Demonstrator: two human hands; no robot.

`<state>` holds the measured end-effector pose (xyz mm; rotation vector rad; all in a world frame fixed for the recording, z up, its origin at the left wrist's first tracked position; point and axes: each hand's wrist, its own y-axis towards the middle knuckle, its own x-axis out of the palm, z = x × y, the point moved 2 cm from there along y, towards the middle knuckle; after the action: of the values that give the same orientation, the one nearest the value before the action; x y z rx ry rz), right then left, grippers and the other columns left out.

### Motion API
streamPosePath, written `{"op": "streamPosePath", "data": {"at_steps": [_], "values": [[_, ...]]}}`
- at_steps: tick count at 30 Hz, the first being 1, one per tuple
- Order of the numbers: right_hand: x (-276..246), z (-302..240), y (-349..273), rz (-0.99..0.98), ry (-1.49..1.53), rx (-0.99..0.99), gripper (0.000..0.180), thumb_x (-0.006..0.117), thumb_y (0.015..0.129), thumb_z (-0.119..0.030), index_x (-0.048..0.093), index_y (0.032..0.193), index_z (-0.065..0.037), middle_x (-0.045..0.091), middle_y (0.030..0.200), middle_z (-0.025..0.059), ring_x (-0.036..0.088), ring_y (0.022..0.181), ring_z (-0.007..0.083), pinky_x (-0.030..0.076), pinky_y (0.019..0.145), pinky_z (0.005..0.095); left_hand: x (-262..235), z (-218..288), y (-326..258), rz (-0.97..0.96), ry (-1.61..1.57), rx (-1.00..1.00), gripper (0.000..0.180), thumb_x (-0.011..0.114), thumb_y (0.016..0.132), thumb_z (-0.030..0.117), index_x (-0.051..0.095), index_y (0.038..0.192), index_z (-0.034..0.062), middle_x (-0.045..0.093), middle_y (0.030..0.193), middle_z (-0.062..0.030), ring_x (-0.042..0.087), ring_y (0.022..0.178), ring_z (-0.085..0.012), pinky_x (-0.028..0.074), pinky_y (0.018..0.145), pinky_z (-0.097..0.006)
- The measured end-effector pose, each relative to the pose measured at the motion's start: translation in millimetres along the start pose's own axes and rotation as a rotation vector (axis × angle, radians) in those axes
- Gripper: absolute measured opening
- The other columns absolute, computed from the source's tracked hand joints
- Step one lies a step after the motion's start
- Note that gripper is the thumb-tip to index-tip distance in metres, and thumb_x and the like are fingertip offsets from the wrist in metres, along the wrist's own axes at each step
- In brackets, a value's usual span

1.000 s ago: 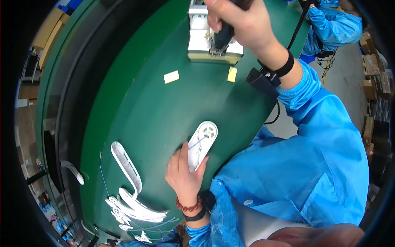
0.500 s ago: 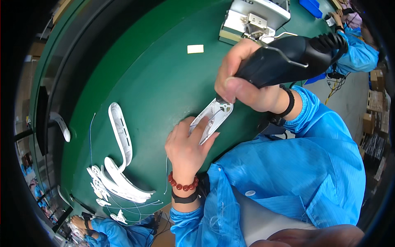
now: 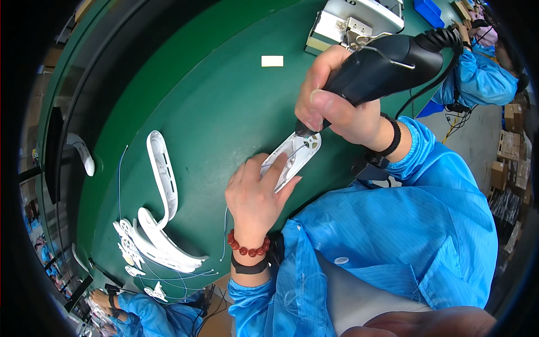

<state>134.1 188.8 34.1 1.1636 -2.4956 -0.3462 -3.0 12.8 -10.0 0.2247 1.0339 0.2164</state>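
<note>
My left hand [image 3: 255,191] is closed around the near end of a long white plastic shell [image 3: 300,163], fingers reaching into its hollow. At the shell's far end sits a round white spoked part [image 3: 310,141], with a thin wire running along the inside. In my right hand [image 3: 342,109] is a black electric screwdriver [image 3: 382,67] with a metal hanging loop, gripped near its nose. That nose points down at the shell's far end, beside the spoked part; its bit is hidden, so contact cannot be made out.
More curved white shells [image 3: 161,174] lie on the green table [image 3: 213,123] to the left, by small white parts with wires [image 3: 132,247]. A pale label [image 3: 272,61] lies farther back. A metal-and-white device [image 3: 351,25] and a blue tray [image 3: 428,12] stand beyond. Co-workers in blue sleeves [image 3: 485,78] sit nearby.
The whole view has shifted slightly. The screwdriver's body has tilted a little, and more of the round spoked part shows beside its nose. Both hands keep their holds.
</note>
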Motion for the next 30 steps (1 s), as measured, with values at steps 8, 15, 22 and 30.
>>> {"op": "streamPosePath", "data": {"at_steps": [8,15,22,30], "values": [[-1,1,1,0.017,0.028,0.012,0.02,0.065,0.099,-0.009,0.047,0.105,-0.004,0.057,0.069,0.0083,0.054,0.055,0.0143,0.045,0.052,0.0323,-1,0,0,-0.004,-0.01,-0.012,0.047,0.086,0.073,0.037,0.078,0.114,0.0151,0.067,0.106,-0.0058,0.067,0.082,-0.0252,0.055,0.069,-0.038],[1,5,1,0.008,0.013,0.009,0.02,0.064,0.1,-0.009,0.046,0.104,-0.004,0.058,0.07,0.0081,0.055,0.055,0.0139,0.047,0.053,0.0324,-3,1,0,-0.023,-0.017,-0.035,0.048,0.09,0.071,0.035,0.078,0.113,0.0153,0.07,0.108,-0.0104,0.07,0.088,-0.03,0.057,0.072,-0.04],[3,7,-2,-0.024,-0.131,-0.036,0.019,0.064,0.101,-0.008,0.045,0.101,-0.004,0.059,0.07,0.0083,0.055,0.056,0.0132,0.048,0.054,0.0313,0,-1,0,0.018,0.004,0.012,0.045,0.087,0.073,0.035,0.076,0.113,0.0144,0.069,0.11,-0.0083,0.067,0.084,-0.0261,0.054,0.07,-0.039],[1,13,-1,-0.004,-0.056,0.044,0.018,0.065,0.1,-0.005,0.047,0.103,-0.002,0.06,0.072,0.0084,0.056,0.058,0.0126,0.049,0.055,0.0307,2,-2,-2,0.018,0.003,0.0,0.044,0.088,0.073,0.033,0.077,0.11,0.0132,0.07,0.109,-0.0092,0.068,0.084,-0.0274,0.055,0.07,-0.04]]}}
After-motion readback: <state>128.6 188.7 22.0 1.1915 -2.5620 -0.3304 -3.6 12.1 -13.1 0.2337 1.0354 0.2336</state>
